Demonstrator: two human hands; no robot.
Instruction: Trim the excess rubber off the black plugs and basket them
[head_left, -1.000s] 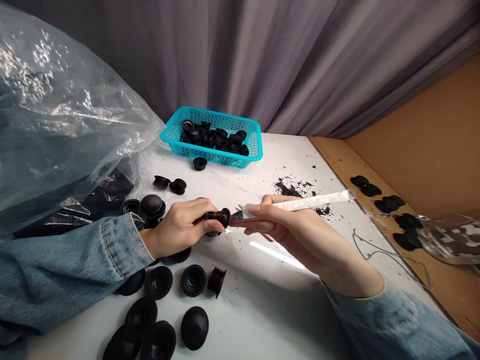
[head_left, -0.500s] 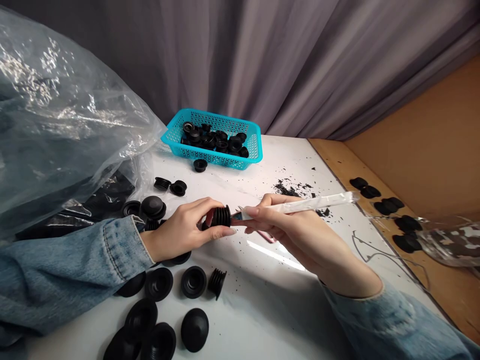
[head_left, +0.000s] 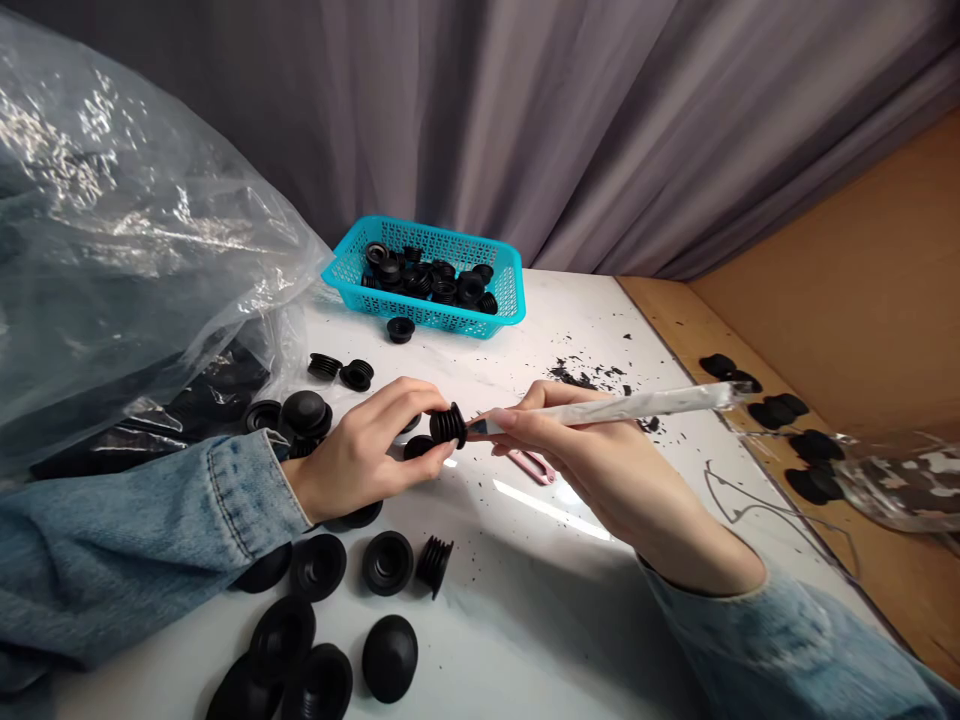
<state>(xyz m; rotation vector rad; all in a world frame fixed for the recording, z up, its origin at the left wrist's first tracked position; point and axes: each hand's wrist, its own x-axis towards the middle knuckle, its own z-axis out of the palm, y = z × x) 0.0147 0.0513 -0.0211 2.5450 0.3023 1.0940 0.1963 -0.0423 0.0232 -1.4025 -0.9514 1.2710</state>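
Between thumb and fingers, my left hand (head_left: 375, 440) grips a ribbed black plug (head_left: 448, 427) above the table. My right hand (head_left: 600, 450) holds a white-wrapped knife (head_left: 622, 406) like a pen, its dark blade tip at the plug's right rim. Whether the tip touches the rubber is too small to tell. Beneath the left fingers lies another black plug (head_left: 418, 447), partly hidden. A pink tool (head_left: 534, 466) rests on the table just below my right hand.
A blue basket (head_left: 427, 318) of black plugs stands at the back. Several loose plugs (head_left: 388, 563) lie at the left and front. Black scraps (head_left: 581, 376) dot the table (head_left: 480, 610). Clear plastic (head_left: 150, 240) bulges at left; more plugs (head_left: 816, 446) sit on the wooden ledge at right.
The held plug has turned and tilted in my left fingers, and the left thumb has drawn back. The knife has shifted slightly right, and more of the pink tool shows.
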